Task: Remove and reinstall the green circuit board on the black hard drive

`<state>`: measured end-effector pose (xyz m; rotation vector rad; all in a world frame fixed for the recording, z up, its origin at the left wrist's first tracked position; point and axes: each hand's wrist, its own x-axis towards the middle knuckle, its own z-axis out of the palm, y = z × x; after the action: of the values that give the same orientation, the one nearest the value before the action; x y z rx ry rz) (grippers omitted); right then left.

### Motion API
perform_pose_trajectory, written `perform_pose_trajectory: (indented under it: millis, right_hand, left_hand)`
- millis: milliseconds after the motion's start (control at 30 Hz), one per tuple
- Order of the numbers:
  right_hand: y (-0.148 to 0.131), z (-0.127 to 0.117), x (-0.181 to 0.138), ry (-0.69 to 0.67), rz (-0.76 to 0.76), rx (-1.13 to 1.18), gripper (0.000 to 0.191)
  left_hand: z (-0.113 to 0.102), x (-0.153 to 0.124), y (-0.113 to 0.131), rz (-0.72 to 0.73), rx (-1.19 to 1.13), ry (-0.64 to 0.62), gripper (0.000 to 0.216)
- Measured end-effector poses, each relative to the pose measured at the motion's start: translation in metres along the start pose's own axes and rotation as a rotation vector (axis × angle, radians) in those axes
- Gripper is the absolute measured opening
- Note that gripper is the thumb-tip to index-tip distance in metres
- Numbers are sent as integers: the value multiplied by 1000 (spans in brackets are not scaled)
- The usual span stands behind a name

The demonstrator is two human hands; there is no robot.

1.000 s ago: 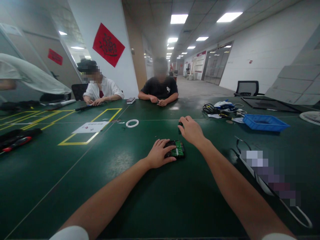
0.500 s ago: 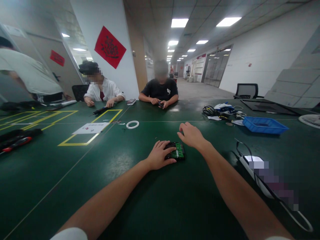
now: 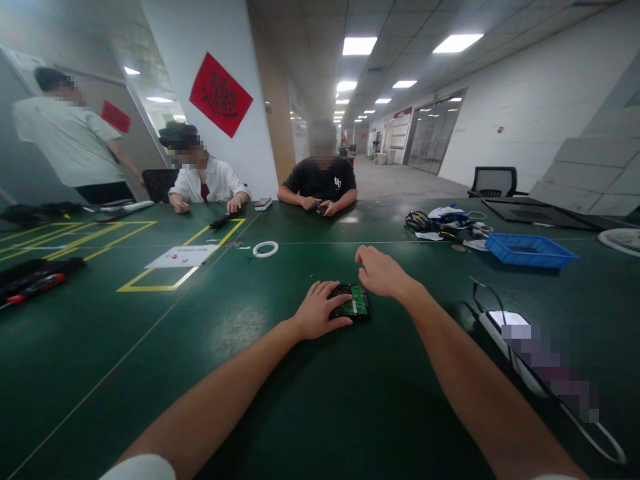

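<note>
A hard drive [image 3: 359, 304] lies on the green table with its green circuit board facing up. My left hand [image 3: 320, 309] grips it from the left, thumb along the near edge and fingers across the board and far edge. Over the drive's far right corner hovers my right hand [image 3: 383, 270], its fingers curled together. Whatever is pinched between those fingertips, if anything, is too small to make out.
A white ring [image 3: 265, 249] and a paper sheet [image 3: 183, 256] lie left. To the right are a blue tray [image 3: 530, 251], bundled cables [image 3: 420, 222] and a phone-like device [image 3: 540, 363] with a cord. Two people sit across the table; another stands at far left.
My left hand and the hard drive stay put; my right hand has shifted very slightly. The person at far left has straightened up. The seated person in white has moved a dark object rightward.
</note>
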<state>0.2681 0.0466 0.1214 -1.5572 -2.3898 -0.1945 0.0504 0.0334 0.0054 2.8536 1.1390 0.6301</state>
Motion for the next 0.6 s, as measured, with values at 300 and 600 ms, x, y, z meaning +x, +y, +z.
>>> perform_pose_trajectory:
  millis: [300,600]
  right_hand:
    - [-3,-5,-2,-13,71,-67,20]
    - [-2,-7,-2,-40,101,-100,27]
  left_hand:
    - [0,0,0,-15,-1,-16,68]
    - [0,0,0,-3,-8,-2,67]
